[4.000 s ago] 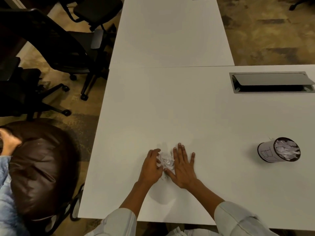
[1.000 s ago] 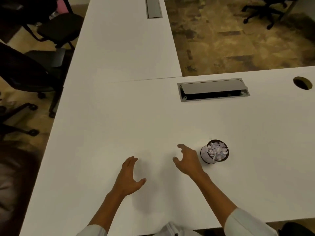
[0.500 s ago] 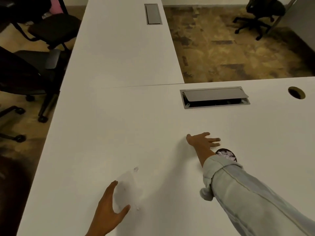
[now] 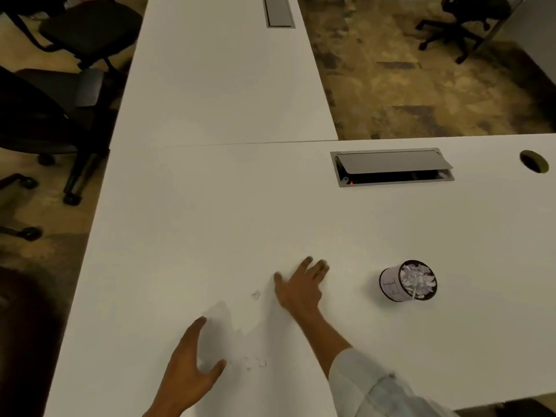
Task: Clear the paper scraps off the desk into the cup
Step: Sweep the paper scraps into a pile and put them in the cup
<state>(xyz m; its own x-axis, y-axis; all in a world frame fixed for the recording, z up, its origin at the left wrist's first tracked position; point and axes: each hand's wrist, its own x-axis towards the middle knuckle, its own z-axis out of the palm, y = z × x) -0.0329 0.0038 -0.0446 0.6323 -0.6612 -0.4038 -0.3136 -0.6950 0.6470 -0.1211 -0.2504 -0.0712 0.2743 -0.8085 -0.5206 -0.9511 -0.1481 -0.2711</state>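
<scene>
My right hand: flat over the white desk top, palm down, fingers straight and spread, grasping nothing. I cannot tell whether the palm touches the surface.
My left hand: nearer to me and to the left of the right one, fingers together and straight, thumb spread out to the side, released, holding nothing.
My right sleeve: pale blue cloth, rolled at the forearm, at the lower edge of the view.
Small white paper scrap: on the desk just left of my right thumb, apart from it.
Tiny white paper bits: a few on the desk just right of my left thumb, between my two arms; too small to count.
Round white paper cup with a dark rim: upright on the desk, well to the right of my right fingers, filled with torn white paper scraps; there is handwriting on its side that I cannot read.
Grey cable hatch: set into the desk far beyond my right fingers, its flap partly raised.
Round cable hole: in the desk right of the hatch.
Black office chairs: on the floor, off to the left of my left hand.
</scene>
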